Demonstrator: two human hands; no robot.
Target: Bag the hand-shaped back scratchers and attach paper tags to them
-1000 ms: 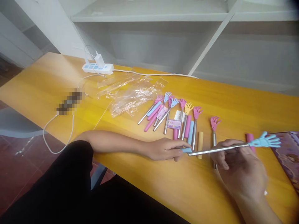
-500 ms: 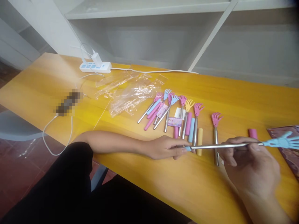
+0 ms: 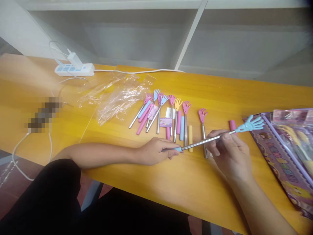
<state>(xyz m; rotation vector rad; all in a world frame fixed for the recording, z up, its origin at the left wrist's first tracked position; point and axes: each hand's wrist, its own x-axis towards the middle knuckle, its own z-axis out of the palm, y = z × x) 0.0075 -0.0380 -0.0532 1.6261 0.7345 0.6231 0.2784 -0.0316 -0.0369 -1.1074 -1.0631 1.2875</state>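
Between my two hands a back scratcher [image 3: 202, 142] with a light blue claw and a metal rod slants up to the right. My left hand [image 3: 158, 151] is closed round its blue handle sleeve, most of which the fingers hide. Near the claw, the fingers of my right hand [image 3: 231, 150] grip the rod. Beyond the hands lie several more back scratchers [image 3: 185, 124] with pink, blue and yellow claws. Loose coloured sleeves, such as a yellow sleeve [image 3: 190, 138], lie among them. A single pink-clawed scratcher [image 3: 202, 125] is just left of my right hand.
At the right is a printed purple package [image 3: 276, 156] with clear-wrapped items [image 3: 295, 137] on it. Crumpled clear plastic bags [image 3: 119, 98] lie left of the scratchers. A white power strip [image 3: 85, 69] with cables stands at the back left, before a shelf [image 3: 117, 42].
The back scratcher has tilted so its claw end is higher, and my right hand has come closer to my left. The view has swung right, showing more of the purple package.
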